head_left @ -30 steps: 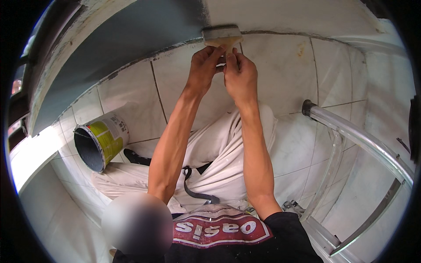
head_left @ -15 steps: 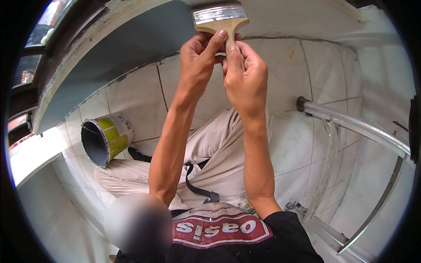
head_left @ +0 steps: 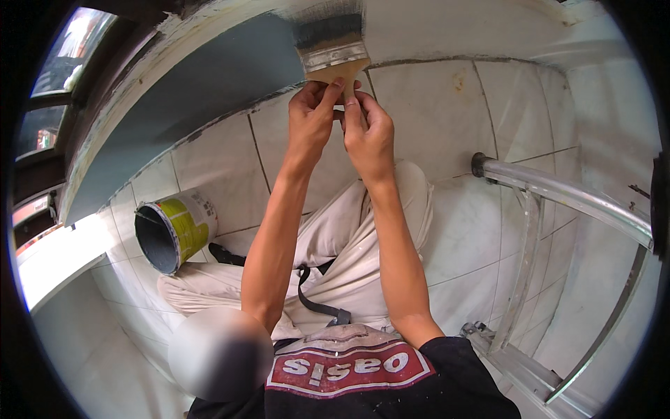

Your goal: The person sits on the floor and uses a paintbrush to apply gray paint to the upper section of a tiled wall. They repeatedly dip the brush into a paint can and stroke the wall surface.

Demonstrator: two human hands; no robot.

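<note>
A wide flat paintbrush (head_left: 338, 61) with a pale wooden handle and a metal band is between my two hands. Its dark bristles lie against the wall (head_left: 447, 35), along the edge where grey paint (head_left: 202, 84) meets the whitish surface. My left hand (head_left: 310, 115) is closed on the handle's left side, thumb on top. Close beside it, my right hand (head_left: 370, 133) pinches the handle lower down, thumb along it. Part of the fingers on both hands is hidden behind the handle.
A paint bucket (head_left: 183, 227) with grey inside sits tilted on its side, left of my crossed legs (head_left: 328, 244). A metal ladder (head_left: 572, 192) stands at the right. Pale tiles (head_left: 453, 237) lie under me. Windows (head_left: 66, 52) line the upper left.
Both hands have drawn the brush toward me and slightly left. The bristles now show below a streaky grey patch on the wall.
</note>
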